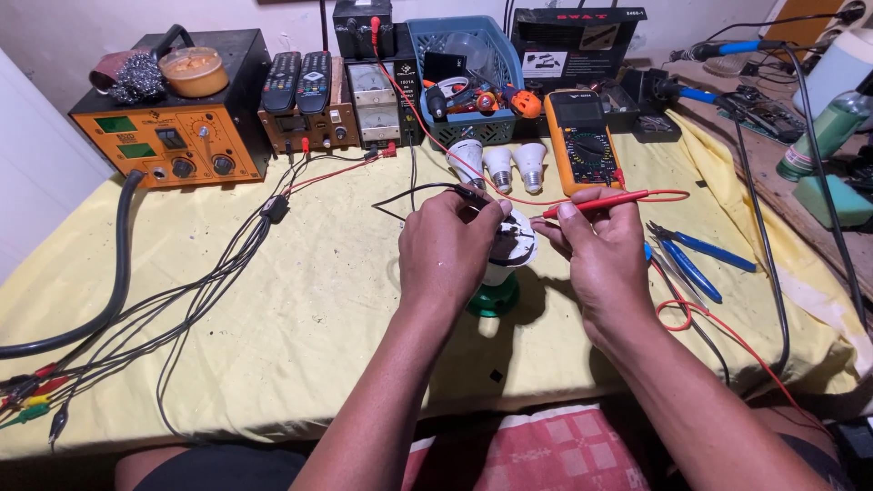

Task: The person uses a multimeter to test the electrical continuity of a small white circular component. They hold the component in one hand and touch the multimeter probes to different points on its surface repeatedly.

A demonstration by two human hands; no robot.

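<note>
Probing step, I judge. My left hand (443, 250) fingers pinch the black probe (473, 193) onto the bulb (506, 259) at tabletop (300, 309) centre; right hand (596, 250) fingers grip the red probe (600, 202). Meter (582, 141) at 1 o'clock. Next move needs steady tips.

Single head-worn view, looking down and forward, close over the workbench (300, 300)
</note>
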